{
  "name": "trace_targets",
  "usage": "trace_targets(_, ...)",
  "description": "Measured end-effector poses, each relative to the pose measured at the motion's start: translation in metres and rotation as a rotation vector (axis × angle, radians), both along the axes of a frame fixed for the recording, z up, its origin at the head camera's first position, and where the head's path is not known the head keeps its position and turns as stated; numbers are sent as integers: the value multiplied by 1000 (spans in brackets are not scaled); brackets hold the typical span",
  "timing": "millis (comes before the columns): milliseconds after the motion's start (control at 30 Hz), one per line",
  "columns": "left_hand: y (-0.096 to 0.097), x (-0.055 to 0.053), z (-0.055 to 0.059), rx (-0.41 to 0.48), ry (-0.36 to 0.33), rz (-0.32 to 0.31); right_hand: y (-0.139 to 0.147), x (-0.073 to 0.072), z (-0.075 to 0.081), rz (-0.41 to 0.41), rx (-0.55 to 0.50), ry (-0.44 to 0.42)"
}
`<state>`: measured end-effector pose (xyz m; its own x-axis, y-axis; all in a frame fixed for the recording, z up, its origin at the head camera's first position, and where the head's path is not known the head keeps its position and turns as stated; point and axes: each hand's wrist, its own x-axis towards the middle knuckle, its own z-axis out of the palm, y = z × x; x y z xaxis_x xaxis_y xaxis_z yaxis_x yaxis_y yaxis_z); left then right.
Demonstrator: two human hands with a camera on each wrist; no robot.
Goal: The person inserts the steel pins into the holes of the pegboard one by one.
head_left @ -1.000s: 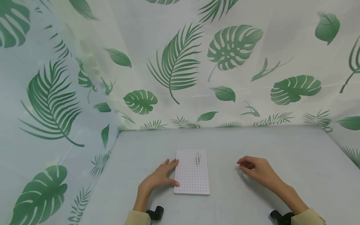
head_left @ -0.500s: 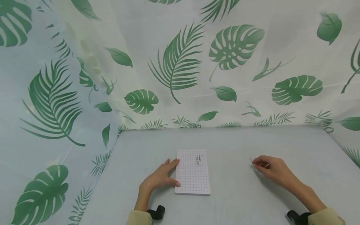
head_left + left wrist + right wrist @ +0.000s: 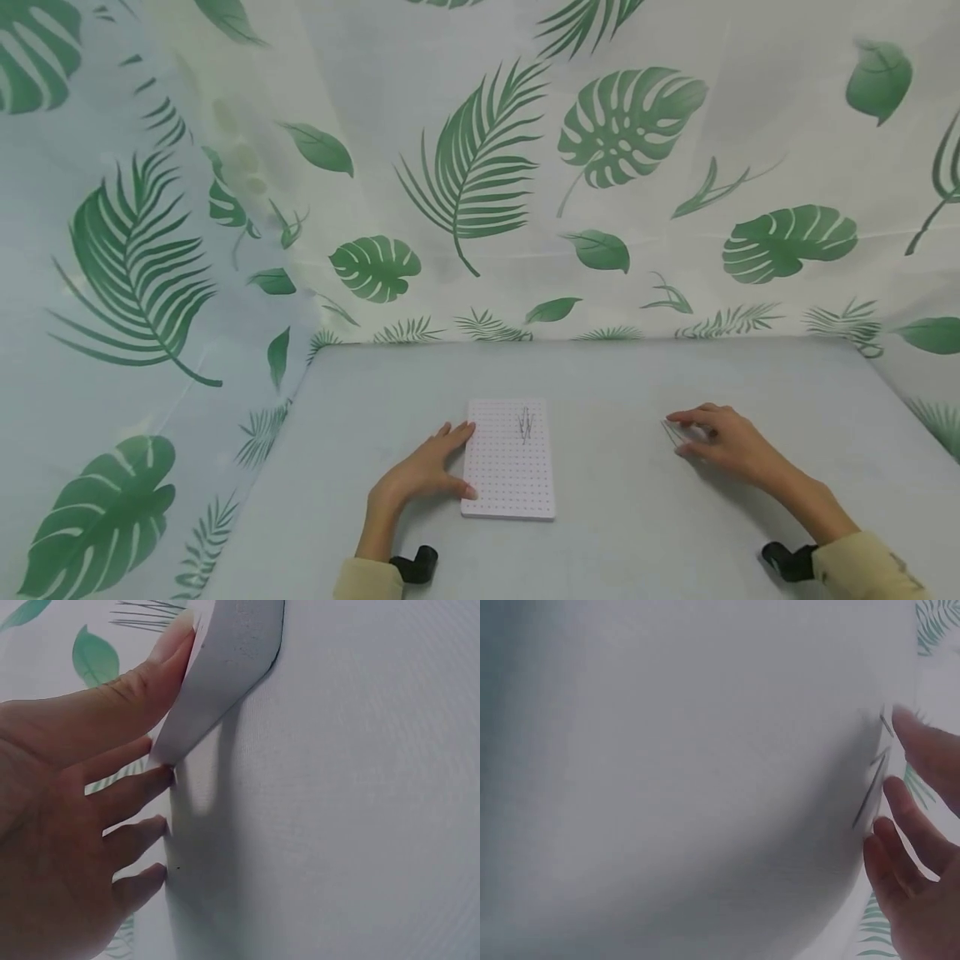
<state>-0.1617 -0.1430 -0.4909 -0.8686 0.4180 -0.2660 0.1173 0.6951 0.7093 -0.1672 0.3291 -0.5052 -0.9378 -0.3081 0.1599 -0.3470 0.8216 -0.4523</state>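
Observation:
A white board with rows of small holes lies on the table, and several thin dark pins show near its far right corner. Along the board's left edge rests my left hand, its thumb on the near part and its fingertips farther up, fingers spread. My right hand is low over the table to the right of the board, thumb and fingertips parted. Thin dark pins lie beside its fingertips; in the right wrist view a dark pin shows close to the fingers, apparently not pinched.
The pale table reaches back to a curtain printed with green leaves, which also hangs on the left and right. A black wrist camera sits on the left wrist and another black wrist camera on the right.
My right hand has moved right, away from the board, and its thumb and fingertips have parted beside the loose pins. The left hand has stayed at the board's edge.

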Motion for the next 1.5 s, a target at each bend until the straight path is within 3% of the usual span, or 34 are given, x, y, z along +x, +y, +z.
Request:
trace_targets(233, -1, 0, -1, 16, 1, 17, 4, -11, -2, 113, 10, -38)
trace_targets(500, -3, 0, -2, 27, 15, 12, 6, -18, -1, 107, 23, -108)
trace_targets(733, -4, 1, -3, 39, 20, 15, 8, -18, 0, 121, -3, -107)
trace_targets(933, -3, 2, -7, 67, 4, 14, 7, -16, -4, 64, -3, -108)
trace_targets(1233, 1, 1, -6, 32, 16, -1, 7, -9, -13, -115, -55, -31)
trace_targets(1500, 1, 1, -5, 18, 18, 4, 5, -8, -9, -146, -67, 37)
